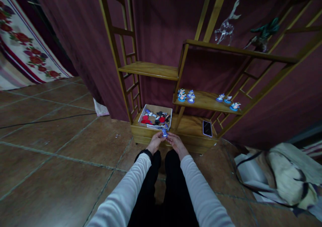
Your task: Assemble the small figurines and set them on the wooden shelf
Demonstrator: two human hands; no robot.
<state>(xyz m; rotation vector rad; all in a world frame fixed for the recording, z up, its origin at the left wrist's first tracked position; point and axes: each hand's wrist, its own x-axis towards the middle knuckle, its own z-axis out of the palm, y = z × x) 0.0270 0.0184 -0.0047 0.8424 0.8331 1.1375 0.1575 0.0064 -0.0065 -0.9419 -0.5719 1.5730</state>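
My left hand (156,141) and my right hand (176,142) meet in front of a low wooden shelf unit (198,123). Together their fingertips pinch a small blue figurine (164,132). Just beyond the hands a shallow cardboard box (156,117) sits on the bottom shelf, holding several small red, black and blue figures. On the middle shelf (205,101) stand several more blue-based figurines, a group at the left (185,95) and another at the right (227,101).
A phone (207,128) lies flat on the bottom shelf, right of my hands. A glass deer (227,24) and a dark green figure (264,34) stand on the top shelf. Bags (284,176) lie on the tiled floor at right. A cable (45,120) crosses the floor at left.
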